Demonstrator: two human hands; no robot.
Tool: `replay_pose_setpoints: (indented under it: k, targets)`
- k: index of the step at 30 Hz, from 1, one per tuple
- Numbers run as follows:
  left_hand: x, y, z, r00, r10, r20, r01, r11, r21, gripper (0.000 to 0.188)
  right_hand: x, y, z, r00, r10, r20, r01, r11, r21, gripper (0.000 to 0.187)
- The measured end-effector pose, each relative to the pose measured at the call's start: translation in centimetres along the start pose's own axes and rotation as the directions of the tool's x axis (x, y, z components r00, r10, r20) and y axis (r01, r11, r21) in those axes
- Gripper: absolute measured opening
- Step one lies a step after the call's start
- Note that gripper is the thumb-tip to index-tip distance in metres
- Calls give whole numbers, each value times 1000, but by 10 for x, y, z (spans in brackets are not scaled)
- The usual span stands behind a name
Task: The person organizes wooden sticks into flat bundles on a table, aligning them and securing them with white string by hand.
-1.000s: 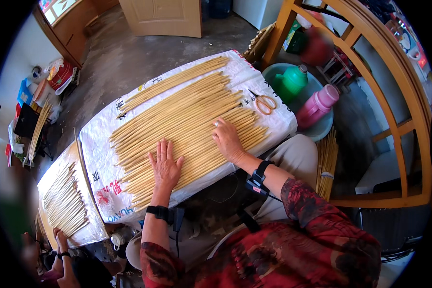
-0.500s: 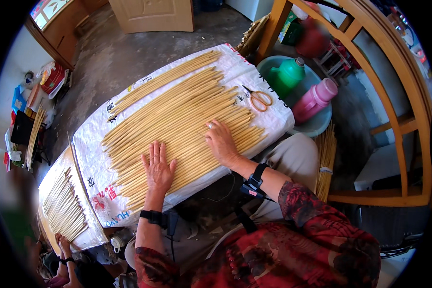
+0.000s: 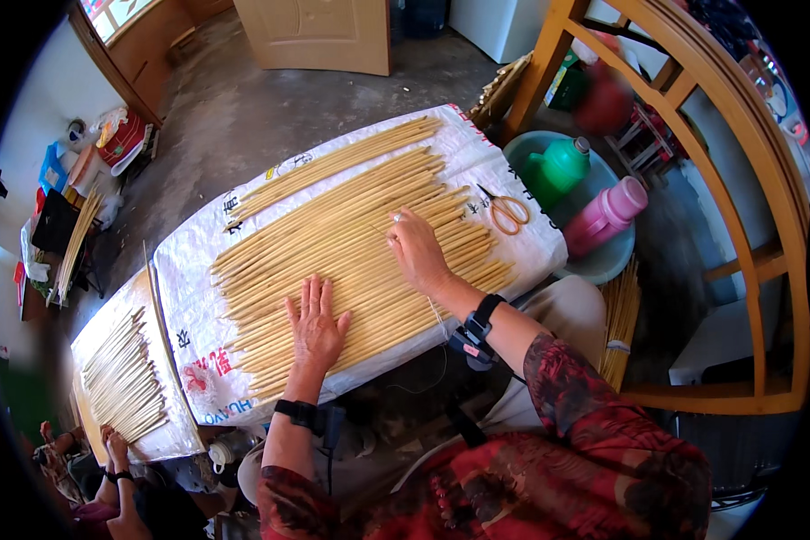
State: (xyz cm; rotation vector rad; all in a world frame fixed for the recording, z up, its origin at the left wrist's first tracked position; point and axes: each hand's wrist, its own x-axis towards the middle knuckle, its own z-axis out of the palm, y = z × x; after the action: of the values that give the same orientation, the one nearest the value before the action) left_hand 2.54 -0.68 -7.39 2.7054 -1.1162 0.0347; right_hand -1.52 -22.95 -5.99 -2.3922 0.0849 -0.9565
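Observation:
Pale straw-coloured stalks (image 3: pixel 333 243) lie side by side as a mat on a white plastic sheet (image 3: pixel 184 297) spread over the table. My left hand (image 3: pixel 317 328) rests flat on the near part of the mat, fingers stretched out. Above the mat's middle right, my right hand (image 3: pixel 416 252) is closed in a pinch, with what looks like a thin needle sticking out to the left. A fine white thread (image 3: pixel 436 313) hangs by that wrist and trails over the near edge. Orange-handled scissors (image 3: pixel 508 216) lie right of the stalks.
A separate strip of stalks (image 3: pixel 333 171) lies along the far side. Beyond the table's right end, a blue basin (image 3: pixel 616 247) holds a green flask (image 3: pixel 558 169) and a pink flask (image 3: pixel 607 216). At lower left, another person's hands (image 3: pixel 115 447) are at a second stalk mat (image 3: pixel 126 378).
My right hand has lifted from lying on the stalks into a pinch, and the thread now shows by its wrist. My left hand stays flat on the mat. The whole view has shifted slightly.

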Motion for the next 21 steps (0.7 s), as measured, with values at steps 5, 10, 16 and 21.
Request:
replay_pose_setpoints:
  k: [5, 10, 16, 21]
  targets:
    - [-1, 0, 2, 1000, 8, -3, -8, 1000, 4, 61, -5, 22, 19, 996, 62, 58, -60, 998, -34, 9]
    - [1, 7, 2, 1000, 8, 13, -8, 1000, 4, 62, -11, 34, 19, 998, 53, 32, -50, 995, -83, 7]
    - [5, 9, -1, 1000, -15, -16, 14, 998, -62, 62, -1, 45, 24, 998, 10, 67, -8, 1000, -27, 2]
    - [1, -1, -9, 1000, -17, -23, 14, 989, -149, 58, -15, 59, 40, 999, -41, 26, 42, 999, -26, 9]
